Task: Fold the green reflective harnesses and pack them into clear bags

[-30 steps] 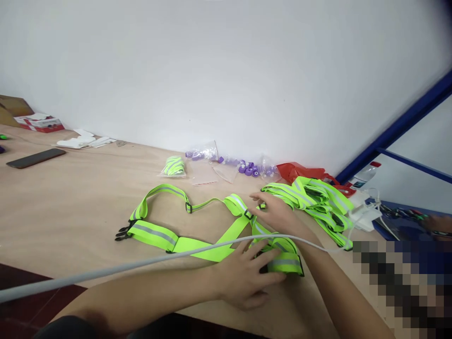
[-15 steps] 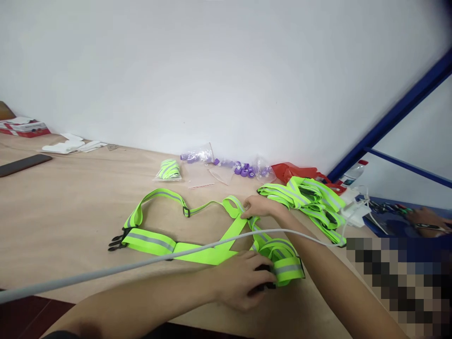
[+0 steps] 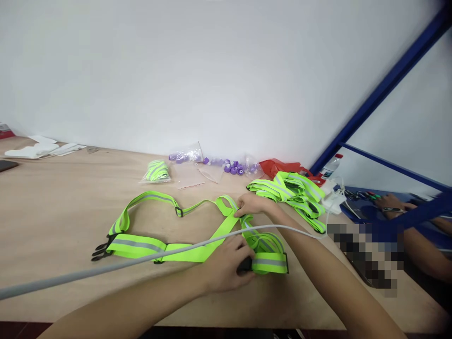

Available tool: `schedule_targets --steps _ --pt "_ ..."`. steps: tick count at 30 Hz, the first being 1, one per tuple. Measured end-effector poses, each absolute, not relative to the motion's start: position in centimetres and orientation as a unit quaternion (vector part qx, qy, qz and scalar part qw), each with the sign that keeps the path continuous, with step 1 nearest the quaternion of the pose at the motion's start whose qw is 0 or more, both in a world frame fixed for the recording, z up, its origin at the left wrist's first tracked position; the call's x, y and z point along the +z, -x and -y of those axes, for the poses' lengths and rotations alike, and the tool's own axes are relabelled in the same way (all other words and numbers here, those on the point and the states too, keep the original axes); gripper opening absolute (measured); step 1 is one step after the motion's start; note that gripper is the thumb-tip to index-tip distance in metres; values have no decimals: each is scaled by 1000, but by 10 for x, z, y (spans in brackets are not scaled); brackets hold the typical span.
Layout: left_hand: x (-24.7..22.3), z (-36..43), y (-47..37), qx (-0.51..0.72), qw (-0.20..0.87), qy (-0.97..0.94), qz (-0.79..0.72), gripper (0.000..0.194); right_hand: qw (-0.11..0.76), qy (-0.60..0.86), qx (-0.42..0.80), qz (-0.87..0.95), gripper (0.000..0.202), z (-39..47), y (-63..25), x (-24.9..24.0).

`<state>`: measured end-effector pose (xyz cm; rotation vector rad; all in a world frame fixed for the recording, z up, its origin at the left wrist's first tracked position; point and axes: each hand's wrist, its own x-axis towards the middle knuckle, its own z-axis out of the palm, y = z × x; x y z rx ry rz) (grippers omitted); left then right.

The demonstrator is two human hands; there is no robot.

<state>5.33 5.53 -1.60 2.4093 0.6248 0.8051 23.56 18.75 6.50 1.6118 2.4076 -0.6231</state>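
Observation:
A neon-yellow reflective strap harness (image 3: pixel 137 247) lies spread on the table (image 3: pixel 70 212), with a black prong buckle (image 3: pixel 102 248) at its left end. My left hand (image 3: pixel 228 264) is closed on a black buckle (image 3: pixel 245 264) near the folded right end of the harness. Farther back, my right hand (image 3: pixel 249 205) pinches the harness strap close to where the straps cross. A grey cable (image 3: pixel 141 260) runs over the harness and my right forearm.
Behind lie a bagged strap (image 3: pixel 157 171), clear bags (image 3: pixel 190 175), purple pieces (image 3: pixel 233 167) and a red bag (image 3: pixel 282 167). More neon straps (image 3: pixel 296 190) are piled at the right, near a bottle (image 3: pixel 332 165). Another person's hand (image 3: pixel 390 205) shows at the far right.
The view has turned right, shifting everything leftward. My left hand has closed more tightly round the black buckle. My right hand stays at the crossing straps.

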Motion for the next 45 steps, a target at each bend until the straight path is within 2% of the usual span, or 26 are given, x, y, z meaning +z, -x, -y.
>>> schedule_targets --steps 5,10,14,19,26,30,34,39,42,45 --pt "-19 -63 -46 269 271 -880 -283 47 47 -564 -219 -795 26 -178 -243 80" --pt "-16 -73 -42 211 223 -889 -340 45 -14 -602 -208 -771 36 -176 -249 89" --pt "-17 -77 -42 201 223 -904 -306 42 -69 -633 -202 -744 38 -184 -252 91" --pt "-27 -74 -46 195 187 -936 -228 48 -125 -683 -163 -701 40 -211 -247 97" --pt "-27 -69 -49 187 162 -946 -211 46 -132 -732 -131 -655 34 -259 -236 102" --pt "-28 -68 -49 222 188 -931 -221 43 -126 -744 -144 -640 37 -267 -233 102" --pt "-24 -70 -47 325 214 -890 -238 39 -97 -742 -165 -643 34 -261 -235 94" --pt "-8 -75 -40 451 168 -861 -166 25 -72 -722 -183 -663 30 -251 -236 78" --pt "-3 -73 -40 476 135 -861 -115 19 -104 -693 -169 -693 28 -237 -233 77" --pt "-2 -69 -40 483 105 -863 -102 19 -173 -644 -137 -732 30 -201 -233 83"
